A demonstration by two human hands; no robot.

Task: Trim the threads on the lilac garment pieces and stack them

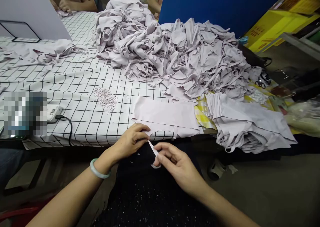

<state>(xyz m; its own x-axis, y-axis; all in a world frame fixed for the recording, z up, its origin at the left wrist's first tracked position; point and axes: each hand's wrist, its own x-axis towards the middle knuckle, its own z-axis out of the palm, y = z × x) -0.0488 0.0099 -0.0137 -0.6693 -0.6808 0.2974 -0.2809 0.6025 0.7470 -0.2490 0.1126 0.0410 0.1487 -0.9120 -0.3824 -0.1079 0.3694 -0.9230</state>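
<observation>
The left hand (131,138) is hiding the place where a narrow fabric strip (152,148) may be joining a fabric panel (165,112), so whether the two are connected is staying unclear. The right hand (175,158) is covering the strip's lower part, and a small pale bit is showing beneath it, too obscured for naming. The left grip is pinching the strip's upper end; the right grip is closing on it lower down. The strip is slanting, pale and taut-looking, just off the front edge of the checked table (87,127).

The panel is lying on the table at that edge, smooth and pale lilac-grey, its near side opening over the grid beside a thin loop. Behind it a large fabric heap (162,50) is sprawling; to the right, a stack of strapped pieces (250,120) is hanging over the edge. Pixelation is masking a device (25,113) at the left, and the top border is cutting off a co-worker's hands and arms (65,6).
</observation>
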